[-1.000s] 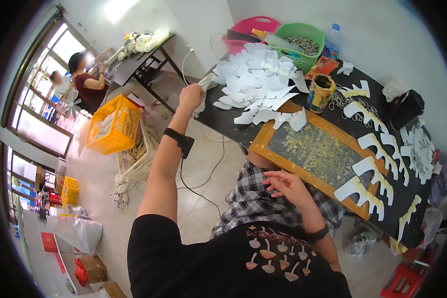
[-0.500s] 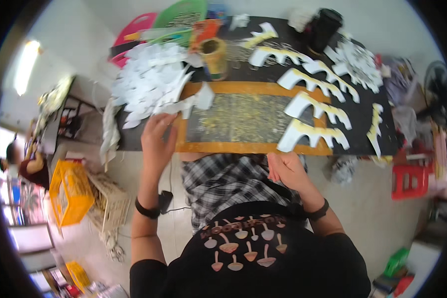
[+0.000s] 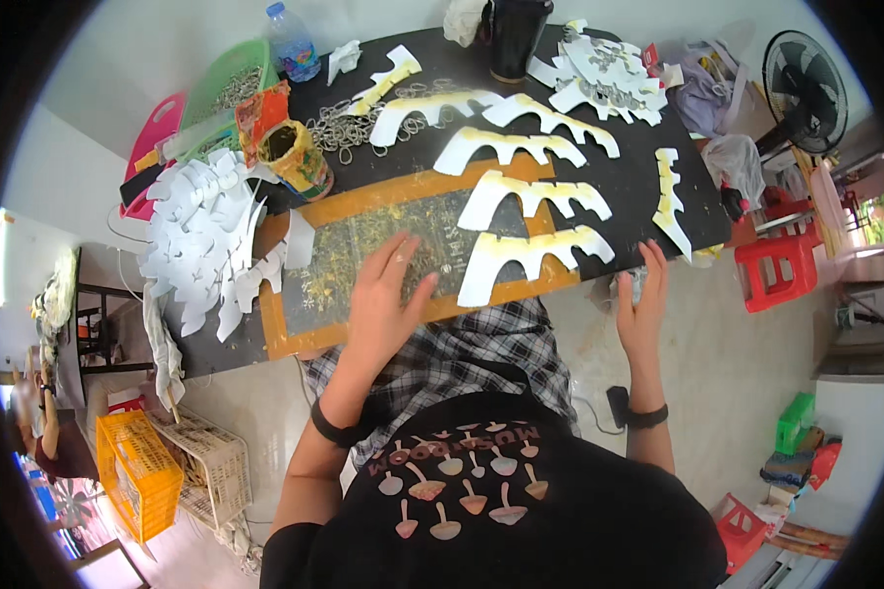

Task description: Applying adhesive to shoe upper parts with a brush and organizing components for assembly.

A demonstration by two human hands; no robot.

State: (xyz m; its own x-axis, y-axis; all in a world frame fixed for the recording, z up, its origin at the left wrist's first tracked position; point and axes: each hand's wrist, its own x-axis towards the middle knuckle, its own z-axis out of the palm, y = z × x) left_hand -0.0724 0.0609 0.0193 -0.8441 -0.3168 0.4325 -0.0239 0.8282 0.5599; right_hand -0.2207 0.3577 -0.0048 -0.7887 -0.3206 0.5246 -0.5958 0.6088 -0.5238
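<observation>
My left hand is over the dark, tape-bordered board, its fingers stretched out and holding nothing. Just right of it lies a white arched piece with a scalloped, yellow-smeared edge. More such pieces are laid in a row behind it, among them another arched piece. Beyond the table's front edge, to the right, my right hand has its fingers up and apart, with nothing in them. A narrow yellow-edged white strip lies on the table above that hand.
Left stands a heap of white cutouts beside a yellow-stained jar. Metal loops lie behind the jar, near a green basket and a water bottle. A black cup and another cutout pile stand at the back.
The view has turned and shifted. My left hand has left the edge of the white heap and come over the board. My right hand has moved right, its curled fingers now spread.
</observation>
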